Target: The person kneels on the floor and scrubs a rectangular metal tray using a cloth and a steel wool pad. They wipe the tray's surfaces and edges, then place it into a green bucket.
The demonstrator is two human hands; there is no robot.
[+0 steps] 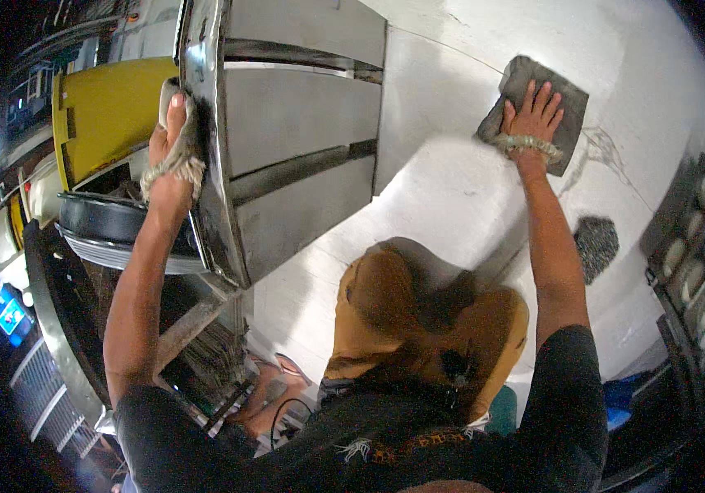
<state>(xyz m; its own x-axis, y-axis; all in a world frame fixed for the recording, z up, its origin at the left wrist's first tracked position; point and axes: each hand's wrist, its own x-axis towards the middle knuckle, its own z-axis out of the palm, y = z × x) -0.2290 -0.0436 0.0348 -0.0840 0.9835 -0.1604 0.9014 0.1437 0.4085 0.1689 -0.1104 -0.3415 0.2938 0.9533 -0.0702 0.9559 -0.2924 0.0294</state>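
My right hand (pixel 534 117) lies flat with spread fingers on a dark grey folded cloth (pixel 568 132), which rests against a white surface. A twisted pale band circles that wrist. At the left, my left hand (pixel 174 142) grips a greyish cloth (pixel 191 132) against the shiny metal edge (pixel 207 142) of a slatted metal unit (pixel 303 117). Part of this cloth is hidden by the hand, and frayed strands hang around the wrist. My bent knees in brown trousers are between the arms.
A yellow panel (pixel 112 117) and a black round pan (pixel 103 219) stand beyond the metal edge. A dark speckled patch (pixel 597 246) lies right of my forearm. Bare feet (pixel 272 394) show at lower left; whose they are I cannot tell. Rows of pale rounded objects (pixel 691 271) line the right side.
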